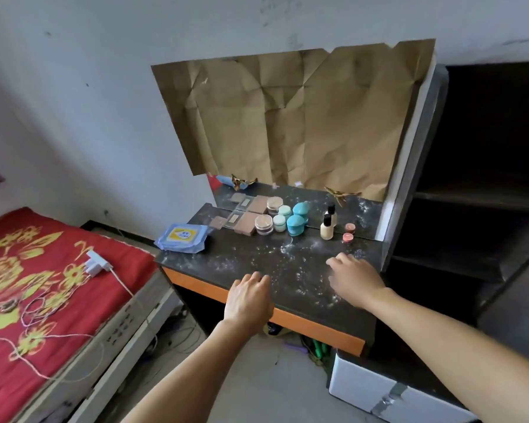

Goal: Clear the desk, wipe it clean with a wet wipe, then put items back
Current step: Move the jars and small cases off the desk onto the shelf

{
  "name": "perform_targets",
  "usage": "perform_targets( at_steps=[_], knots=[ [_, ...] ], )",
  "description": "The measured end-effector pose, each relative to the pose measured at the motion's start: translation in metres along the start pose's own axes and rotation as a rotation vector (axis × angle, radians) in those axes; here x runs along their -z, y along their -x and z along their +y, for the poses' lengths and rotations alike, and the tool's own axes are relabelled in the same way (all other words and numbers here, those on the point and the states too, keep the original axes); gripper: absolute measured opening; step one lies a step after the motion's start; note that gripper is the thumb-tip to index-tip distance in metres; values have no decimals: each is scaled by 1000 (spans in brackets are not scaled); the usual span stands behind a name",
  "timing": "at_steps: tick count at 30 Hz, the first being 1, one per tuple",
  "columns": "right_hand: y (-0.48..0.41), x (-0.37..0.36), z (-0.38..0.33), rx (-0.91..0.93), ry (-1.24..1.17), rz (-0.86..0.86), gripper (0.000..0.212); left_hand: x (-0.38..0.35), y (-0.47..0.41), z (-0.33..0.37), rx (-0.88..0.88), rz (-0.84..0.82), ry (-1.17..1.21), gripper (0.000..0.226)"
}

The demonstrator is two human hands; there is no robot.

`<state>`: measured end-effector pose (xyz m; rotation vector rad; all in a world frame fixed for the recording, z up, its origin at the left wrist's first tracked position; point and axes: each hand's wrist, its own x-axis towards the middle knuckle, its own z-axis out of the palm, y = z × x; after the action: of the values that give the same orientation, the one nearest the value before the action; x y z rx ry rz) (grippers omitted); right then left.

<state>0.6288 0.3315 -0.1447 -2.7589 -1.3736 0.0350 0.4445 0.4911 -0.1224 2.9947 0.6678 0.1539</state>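
I am only starting: the dusty black tabletop (257, 254), mid-frame, is carrying teal plastic jars (296, 224) and a blue wet-wipe pack (182, 238). My left hand (249, 297) and right hand (356, 280) are idling empty, fingers relaxed.

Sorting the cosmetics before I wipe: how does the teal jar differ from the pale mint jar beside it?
The teal jar is darker and larger than the pale mint jar. The teal jar has a domed top; the pale mint jar's lid is flat. Both stand upright on the dusty desk.
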Motion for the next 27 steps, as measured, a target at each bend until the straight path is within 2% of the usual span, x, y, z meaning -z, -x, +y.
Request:
perform_targets(
  at_steps=[8,14,23,27],
  knots=[
    [-78,-25,51,-122,-53,-76,35,-40,-115,-15,-12,-105,78,16],
    [-129,-57,91,-280,-76,-130,32,-81,-206,-20,-119,-214,172,28],
    [-203,-104,129,-455,-44,-168,30,-145,-345,-11,-255,-369,279,23],
    [-220,-127,137,-489,-17,-201,39,-171,-378,9,-302,-442,331,42]
  ],
)
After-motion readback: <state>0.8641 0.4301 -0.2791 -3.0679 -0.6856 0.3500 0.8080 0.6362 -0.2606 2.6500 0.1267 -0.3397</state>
